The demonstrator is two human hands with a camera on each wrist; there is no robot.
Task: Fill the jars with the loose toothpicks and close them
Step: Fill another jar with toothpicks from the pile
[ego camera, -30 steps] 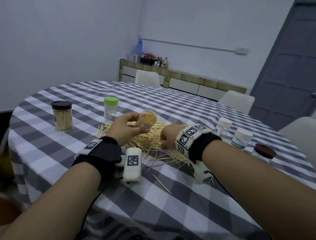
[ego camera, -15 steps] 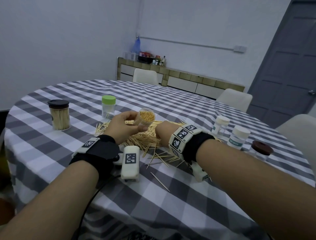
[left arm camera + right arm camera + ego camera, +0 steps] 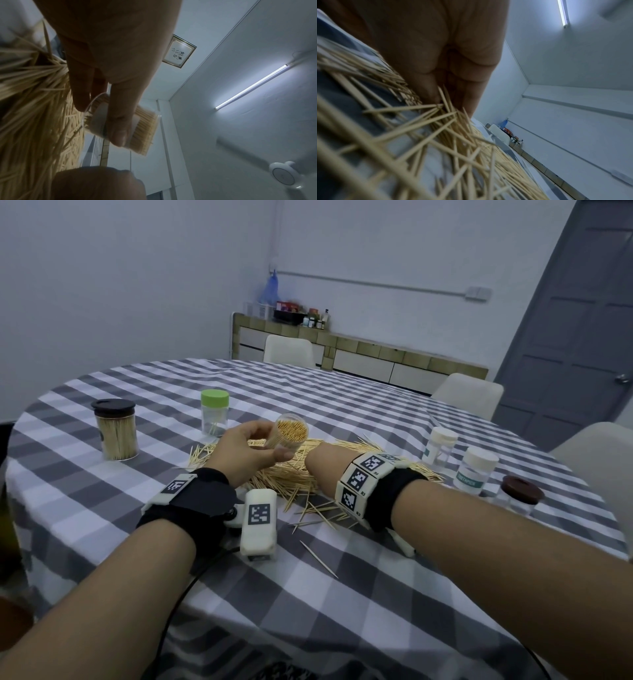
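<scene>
- Change vs 1 s ago: small. The left hand (image 3: 251, 451) has kept the open clear jar (image 3: 287, 433) raised over the toothpick pile (image 3: 291, 474), tilted with its mouth toward the camera. The right hand (image 3: 320, 463) has stayed low in the pile.
- Meaning, my read: mid-fill on this jar. It already looks packed, so 1 more pinch at most, then it needs a lid.
- Left hand: thumb and fingers curled round the jar wall. The left wrist view shows the thumb (image 3: 120, 121) lying across its side, toothpicks tight inside.
- Right hand: fingers (image 3: 428, 86) curled down into the loose toothpicks, tips among the sticks. Looks like it is gathering a pinch; can't confirm any are actually gripped.
- Loose toothpicks: main heap mid-desk between and beyond the 2 hands, strays scattered on the near side of the desk (image 3: 342, 628).
- Containers:
  - Brown-lidded jar (image 3: 116, 429), far left: closed, full of toothpicks.
  - Green-lidded jar (image 3: 214, 416), beyond the left hand: closed, clear, only a few sticks at the bottom.
  - 2 white-lidded jars (image 3: 442, 450), right of the pile: closed, contents not readable.
  - Second brown-lidded jar (image 3: 520, 494), right side near the forearm: closed, looks mostly empty.
- No loose lid for the held jar visible.
</scene>
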